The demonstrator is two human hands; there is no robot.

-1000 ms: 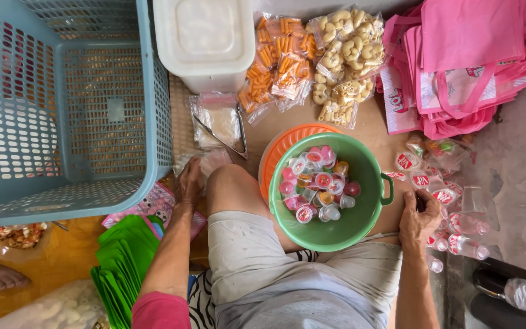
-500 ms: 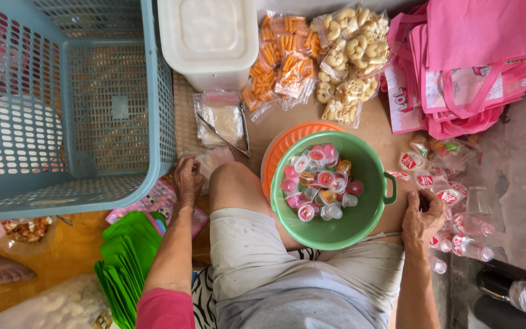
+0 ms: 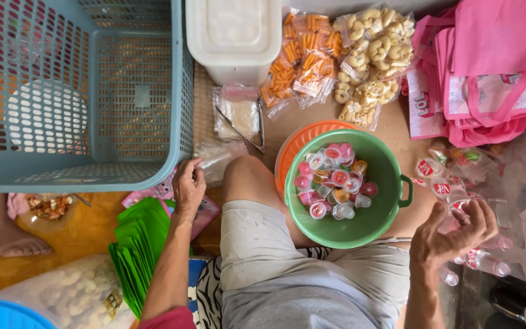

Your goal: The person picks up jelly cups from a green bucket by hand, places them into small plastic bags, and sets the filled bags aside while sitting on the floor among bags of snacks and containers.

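I look down at my lap while sitting on the floor. My left hand (image 3: 188,185) rests by my knee, fingertips touching a clear plastic bag (image 3: 217,159) beside the blue basket (image 3: 92,91). My right hand (image 3: 455,230) is curled over a pile of small clear jelly cups with red lids (image 3: 452,186), fingers around one of them. A green bowl (image 3: 385,213) holding several coloured jelly cups (image 3: 333,180) sits against my knee, stacked in an orange basket (image 3: 302,137).
A white lidded tub (image 3: 234,36) stands ahead, with bags of orange and pale snacks (image 3: 336,55) next to it. Pink bags (image 3: 488,67) lie at right. Green plastic bags (image 3: 138,250) lie at my left; another person's foot (image 3: 1,234) is at far left.
My left hand has moved a little toward the clear bag by the basket. My right hand has shifted right and lower, closing over the jelly cups on the floor.
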